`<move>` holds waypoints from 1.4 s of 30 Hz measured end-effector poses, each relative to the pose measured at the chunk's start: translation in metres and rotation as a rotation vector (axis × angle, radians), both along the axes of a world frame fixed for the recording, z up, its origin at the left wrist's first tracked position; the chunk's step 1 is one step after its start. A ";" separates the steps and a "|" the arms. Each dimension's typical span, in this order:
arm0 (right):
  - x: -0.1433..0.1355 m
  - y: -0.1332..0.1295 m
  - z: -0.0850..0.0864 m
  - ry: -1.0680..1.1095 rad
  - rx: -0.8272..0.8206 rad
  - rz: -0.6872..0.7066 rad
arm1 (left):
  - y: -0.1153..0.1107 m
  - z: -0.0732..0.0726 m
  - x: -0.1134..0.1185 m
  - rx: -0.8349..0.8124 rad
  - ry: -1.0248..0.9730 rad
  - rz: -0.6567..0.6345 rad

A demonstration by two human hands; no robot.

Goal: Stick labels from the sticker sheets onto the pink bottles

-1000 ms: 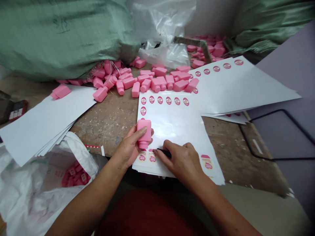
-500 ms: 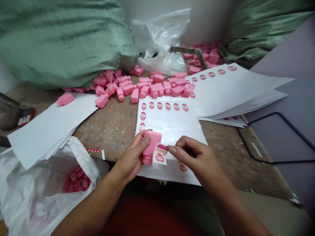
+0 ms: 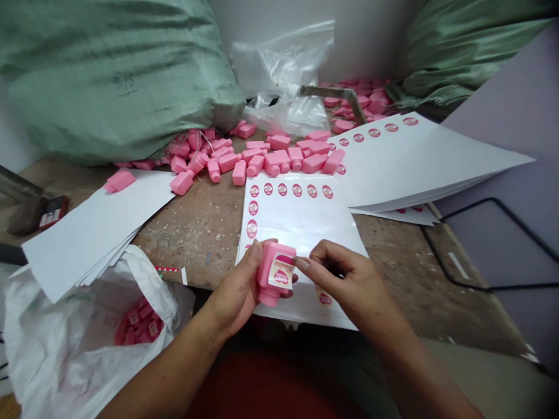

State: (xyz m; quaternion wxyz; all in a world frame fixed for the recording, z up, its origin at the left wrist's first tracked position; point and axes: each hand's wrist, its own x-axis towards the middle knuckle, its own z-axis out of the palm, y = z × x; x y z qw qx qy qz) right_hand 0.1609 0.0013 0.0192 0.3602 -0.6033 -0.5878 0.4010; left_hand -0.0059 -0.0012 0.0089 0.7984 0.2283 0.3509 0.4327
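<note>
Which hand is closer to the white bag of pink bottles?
Left. The left hand is right of the bag, holding a bottle; the right hand is farther right, by the label.

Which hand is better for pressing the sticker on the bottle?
Probably the right hand: it's already at the edge of the sticker, while the left hand is busy holding the bottle.

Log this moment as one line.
left hand: holds pink bottle | right hand: thumb at corner of label | label: against bottle's face | sticker sheet: beneath hands
</note>
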 end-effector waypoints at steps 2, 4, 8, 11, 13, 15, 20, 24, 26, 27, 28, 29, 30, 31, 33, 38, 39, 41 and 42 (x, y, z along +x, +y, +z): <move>0.000 0.000 0.001 0.000 -0.002 0.000 | 0.000 -0.001 0.000 0.008 -0.003 -0.010; 0.000 0.000 0.001 -0.003 -0.004 0.000 | -0.001 -0.002 0.000 0.013 -0.004 -0.016; 0.000 0.000 0.001 -0.035 0.001 -0.010 | -0.001 -0.001 0.000 0.022 0.014 -0.027; 0.001 -0.001 -0.002 -0.090 0.040 -0.008 | -0.002 0.000 0.001 0.029 0.070 -0.046; 0.003 0.000 -0.004 -0.186 0.113 -0.007 | -0.003 0.001 0.002 0.042 0.110 -0.044; 0.006 0.000 -0.007 -0.329 0.220 -0.047 | -0.004 0.002 0.002 0.049 0.129 -0.044; 0.008 -0.001 -0.010 -0.394 0.353 -0.194 | -0.006 0.003 0.000 0.004 0.124 -0.085; -0.005 -0.003 -0.008 -0.225 0.338 -0.037 | -0.007 0.004 0.002 0.003 0.094 -0.109; -0.010 -0.002 -0.009 -0.172 0.330 -0.060 | -0.010 0.007 -0.003 -0.021 0.109 -0.134; -0.011 -0.001 -0.010 -0.144 0.322 -0.088 | -0.012 0.010 -0.010 -0.035 0.135 -0.149; -0.010 -0.001 -0.011 -0.117 0.306 -0.109 | -0.016 0.013 -0.022 -0.047 0.180 -0.159; -0.009 0.000 -0.013 -0.093 0.285 -0.118 | -0.022 0.015 -0.038 -0.055 0.253 -0.154; -0.007 0.000 -0.015 -0.072 0.260 -0.112 | -0.030 0.018 -0.059 -0.061 0.359 -0.127; -0.004 0.000 -0.017 -0.059 0.236 -0.099 | -0.040 0.020 -0.083 -0.066 0.495 -0.081; 0.001 0.001 -0.021 -0.052 0.205 -0.066 | -0.063 0.024 -0.138 -0.059 0.858 0.054; 0.004 0.005 -0.030 -0.114 0.192 -0.003 | -0.080 0.034 -0.221 0.189 1.820 0.240; 0.003 0.006 -0.031 -0.129 0.200 0.013 | -0.066 0.036 -0.220 0.264 1.899 0.241; 0.000 0.008 -0.033 -0.157 0.219 0.051 | -0.019 0.036 -0.207 0.436 1.939 0.235; -0.002 0.008 -0.034 -0.174 0.220 0.072 | 0.011 0.035 -0.197 0.505 1.949 0.260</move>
